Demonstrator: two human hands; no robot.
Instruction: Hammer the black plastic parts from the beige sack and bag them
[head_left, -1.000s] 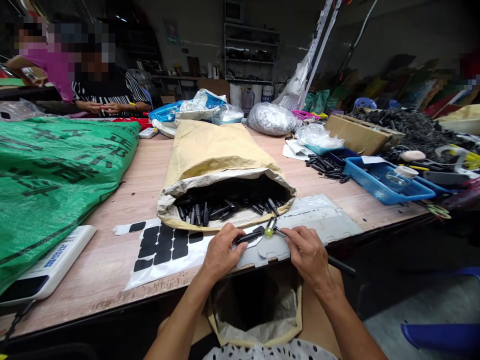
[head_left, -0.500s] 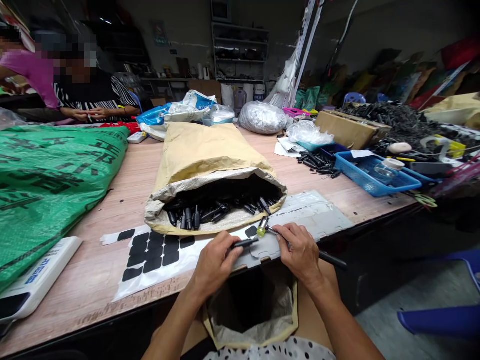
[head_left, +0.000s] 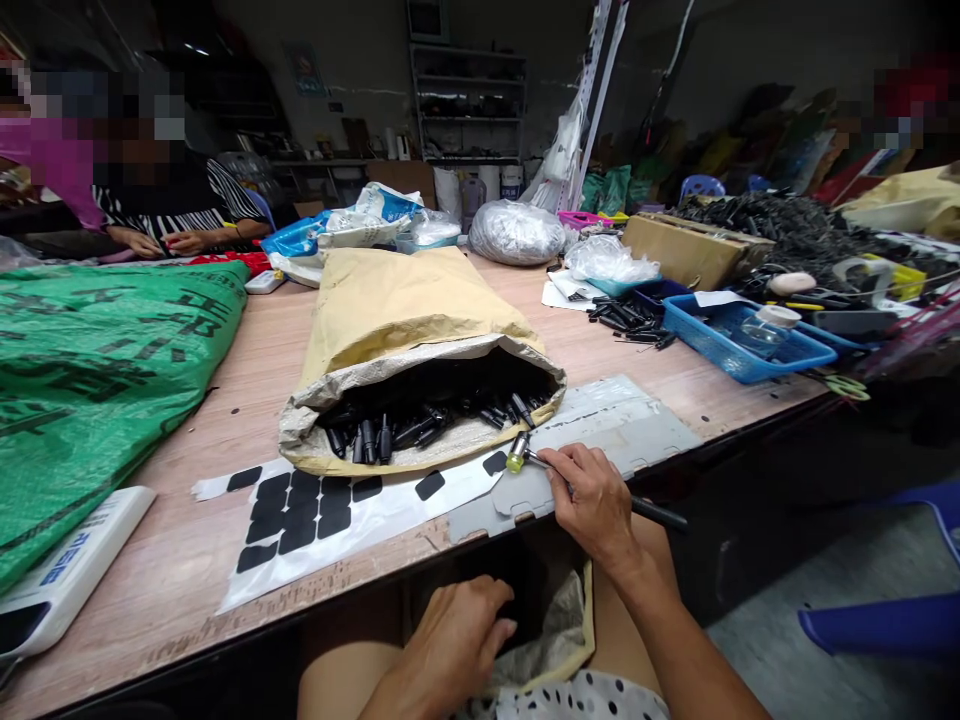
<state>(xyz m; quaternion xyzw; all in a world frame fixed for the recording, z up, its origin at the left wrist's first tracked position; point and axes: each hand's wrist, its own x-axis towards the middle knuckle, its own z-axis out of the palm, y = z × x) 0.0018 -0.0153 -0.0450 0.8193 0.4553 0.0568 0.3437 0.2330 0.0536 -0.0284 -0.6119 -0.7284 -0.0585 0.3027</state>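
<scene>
My right hand (head_left: 592, 500) is closed around a small mallet (head_left: 517, 452) at the table's front edge. The mallet has a metal head with a yellow-green tip, and its black handle sticks out behind the hand. Below the edge, my left hand (head_left: 465, 625) is over the mouth of an open bag (head_left: 551, 650) on my lap. Its thumb and fingers are apart, with nothing seen between them. A large tan sack (head_left: 420, 290) lies on the table, its mouth facing me. Black tube-like parts (head_left: 386, 438) fill the opening.
A white sheet with black stickers (head_left: 300, 515) lies before the sack, beside a grey board (head_left: 622, 420). Left are a green woven sack (head_left: 112, 370) and a white scale (head_left: 82, 560). A blue basket (head_left: 742, 345) stands right. Another person (head_left: 180, 215) sits far left.
My left hand has moved down from the table edge to the lap bag, and the black tube-like part it held no longer shows. My right hand stays put with the mallet.
</scene>
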